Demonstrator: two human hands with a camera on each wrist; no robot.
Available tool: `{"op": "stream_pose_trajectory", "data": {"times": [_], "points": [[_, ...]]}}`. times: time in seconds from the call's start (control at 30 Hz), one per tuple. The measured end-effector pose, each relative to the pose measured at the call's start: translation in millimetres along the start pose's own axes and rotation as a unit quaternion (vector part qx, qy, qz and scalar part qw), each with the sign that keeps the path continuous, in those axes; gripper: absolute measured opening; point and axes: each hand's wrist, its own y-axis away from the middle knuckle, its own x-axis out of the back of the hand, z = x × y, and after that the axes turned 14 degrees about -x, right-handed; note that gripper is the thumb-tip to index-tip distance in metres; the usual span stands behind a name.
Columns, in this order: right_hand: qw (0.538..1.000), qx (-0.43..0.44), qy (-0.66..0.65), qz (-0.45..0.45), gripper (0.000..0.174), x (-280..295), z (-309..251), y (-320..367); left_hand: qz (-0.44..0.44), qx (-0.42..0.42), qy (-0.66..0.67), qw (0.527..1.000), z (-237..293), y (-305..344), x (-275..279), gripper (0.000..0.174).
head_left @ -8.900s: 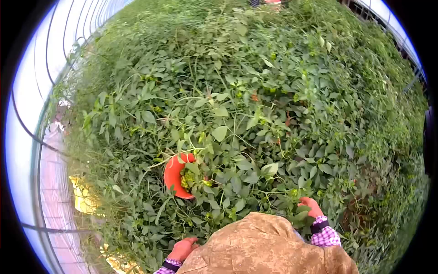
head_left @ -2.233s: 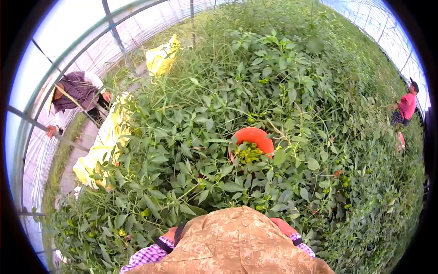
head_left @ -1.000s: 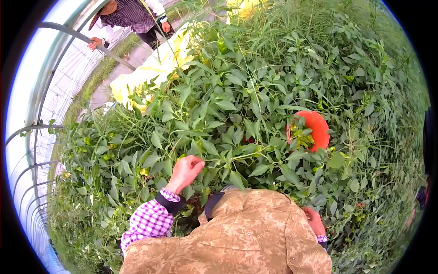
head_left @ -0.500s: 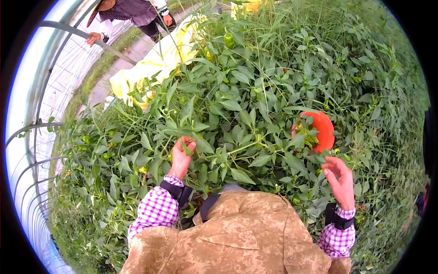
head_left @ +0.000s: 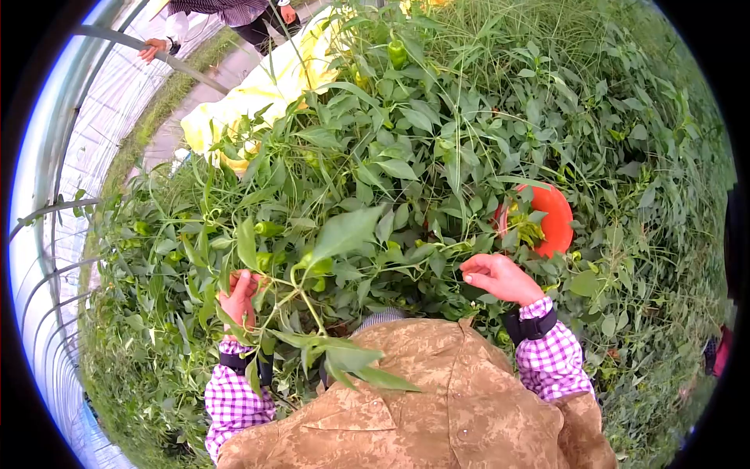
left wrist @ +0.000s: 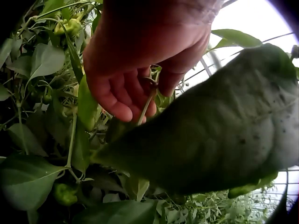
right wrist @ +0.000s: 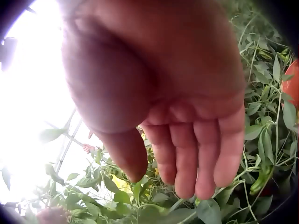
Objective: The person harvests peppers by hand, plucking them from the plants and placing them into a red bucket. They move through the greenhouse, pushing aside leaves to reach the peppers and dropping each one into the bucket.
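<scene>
My left hand (head_left: 238,301) pinches a pepper plant stem (left wrist: 146,106) between thumb and fingers, and the branch leans across in front of my chest. Green peppers (head_left: 318,266) hang among its leaves just right of that hand. A large leaf (left wrist: 219,126) covers much of the left wrist view. My right hand (head_left: 500,279) is held over the foliage with its fingers extended, and its palm (right wrist: 187,93) shows nothing in it. Beyond it an orange-red bucket (head_left: 557,220) sits sunk among the plants, with yellow-green peppers (head_left: 525,227) inside.
Dense pepper plants surround me. Yellow sacks (head_left: 266,90) lie along the path (head_left: 176,117) at upper left, where another person (head_left: 242,16) stands by a metal greenhouse pipe (head_left: 148,48). One more green pepper (head_left: 397,53) hangs farther ahead.
The view has turned left from the bucket. My left hand has moved left and closer, bending a branch toward me. My right hand has risen from beside my body and swung leftward.
</scene>
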Motion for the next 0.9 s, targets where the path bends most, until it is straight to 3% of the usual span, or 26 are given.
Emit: {"op": "stream_pose_trajectory", "data": {"times": [0.07, 0.13, 0.2, 0.27, 0.37, 0.4, 0.47, 0.5, 0.53, 0.6, 0.67, 0.73, 0.77, 0.8, 0.83, 0.87, 0.9], "points": [[0.997, -0.033, -0.024, -0.06, 0.036, -23, 38, -32, 0.027, 0.025, 0.054, 0.998, 1, 3, 12, 0.016], [0.985, -0.113, -0.067, -0.11, 0.044, -45, 56, -54, 0.066, 0.024, -0.004, 0.997, -8, 5, 26, 0.018], [0.967, -0.184, -0.126, -0.124, 0.046, -69, 67, -74, 0.048, 0.036, 0.041, 0.997, -7, 11, 33, 0.019], [0.945, -0.187, -0.212, -0.162, 0.05, -86, 76, -93, 0.058, 0.034, 0.007, 0.998, -16, 12, 48, 0.017], [0.919, -0.175, -0.321, -0.145, 0.056, -104, 67, -108, 0.067, -0.011, 0.027, 0.997, -33, 23, 73, 0.016], [0.92, -0.172, -0.321, -0.146, 0.056, -107, 58, -109, 0.113, -0.013, -0.017, 0.993, -34, 28, 67, 0.021], [0.899, -0.11, -0.385, -0.175, 0.064, -107, 28, -107, 0.024, -0.06, 0.082, 0.995, -32, 41, 65, 0.023], [0.899, -0.073, -0.392, -0.183, 0.064, -105, 10, -103, 0.011, -0.071, 0.069, 0.995, -50, 32, 79, 0.024], [0.897, -0.037, -0.397, -0.191, 0.065, -105, -7, -100, 0.017, -0.011, 0.01, 1.0, -22, 40, 54, 0.024], [0.906, 0.004, -0.364, -0.218, 0.083, -107, -35, -99, 0.012, -0.027, -0.011, 1.0, 7, 45, 11, 0.019], [0.909, 0.059, -0.32, -0.26, 0.087, -107, -65, -84, -0.051, -0.026, -0.031, 0.998, 5, 42, 15, 0.038], [0.908, 0.125, -0.295, -0.269, 0.085, -126, -59, -96, -0.099, -0.039, -0.114, 0.988, 49, 57, -27, 0.049], [0.872, 0.088, -0.373, -0.306, 0.086, -128, -56, -98, -0.142, -0.041, -0.16, 0.976, 44, 54, -17, 0.058], [0.826, 0.05, -0.446, -0.341, 0.087, -127, -60, -94, -0.159, -0.037, -0.195, 0.967, 52, 58, -23, 0.049], [0.824, 0.16, -0.415, -0.35, 0.093, -135, -61, -101, -0.182, -0.007, -0.223, 0.958, 53, 60, -20, 0.042], [0.802, 0.135, -0.438, -0.382, 0.095, -135, -53, -103, -0.203, 0.025, -0.251, 0.946, 53, 63, -18, 0.035], [0.914, 0.23, -0.222, -0.25, 0.089, -140, -42, -121, -0.279, 0.048, -0.319, 0.904, 59, 67, -21, 0.029]]}}
